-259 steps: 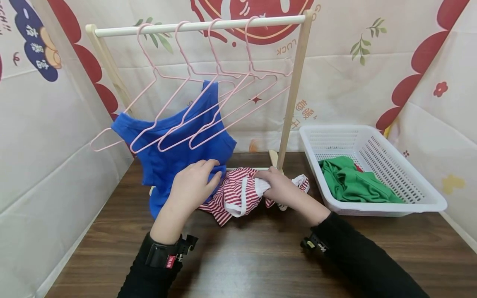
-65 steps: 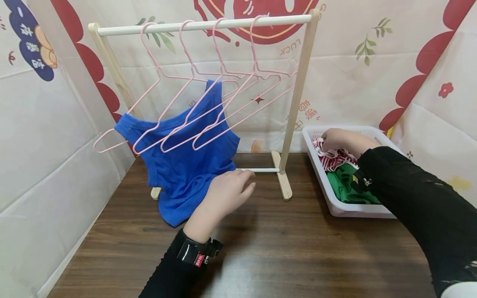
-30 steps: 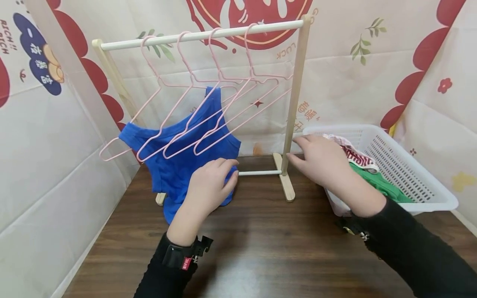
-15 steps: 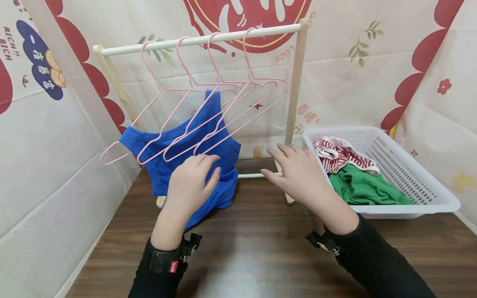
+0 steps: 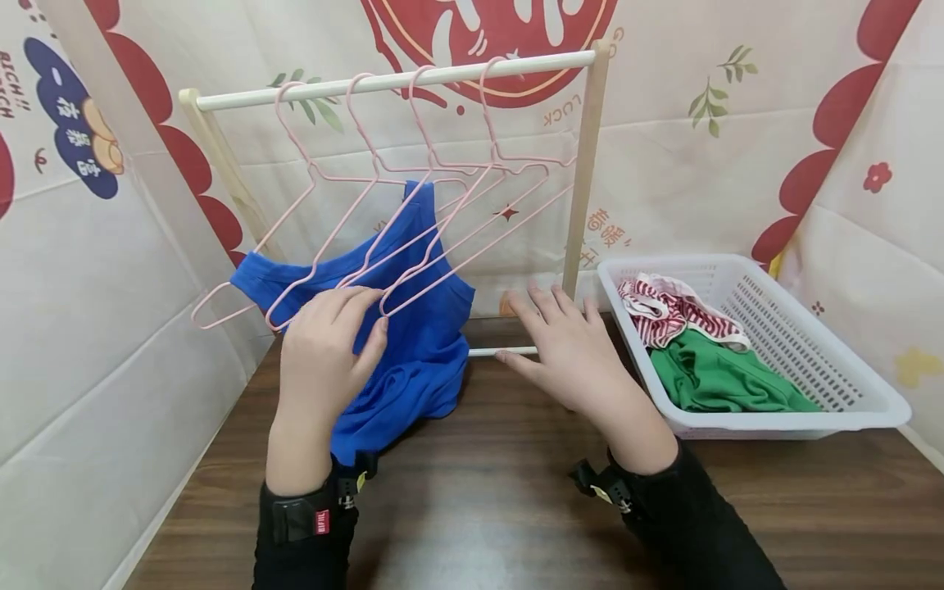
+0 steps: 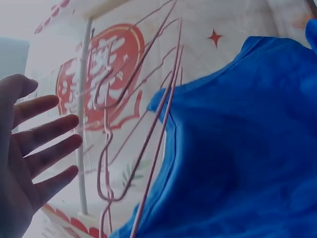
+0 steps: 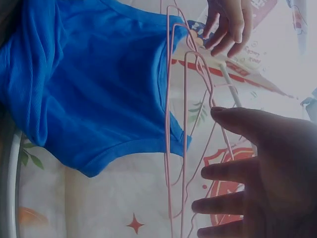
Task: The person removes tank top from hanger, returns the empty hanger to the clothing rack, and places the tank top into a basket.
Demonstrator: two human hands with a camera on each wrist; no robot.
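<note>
Notably, the top (image 5: pixel 413 352) hangs toward the far edge of the bench (image 5: pixel 465 508), beyond the nearer left grip (image 5: pixel 324 352); this and the right grip (image 5: pixel 578 360) are spread.

Markings on backdrop (image 5: pixel 664 180) and left wrist strap (image 5: pixel 292 521)
"RICH!!" and "LUCK" on backdrop; Chinese characters on its blue cloud print (image 5: pixel 68 141); strap's red tag (image 5: pixel 322 522) apparently "BIFIIL".
</note>
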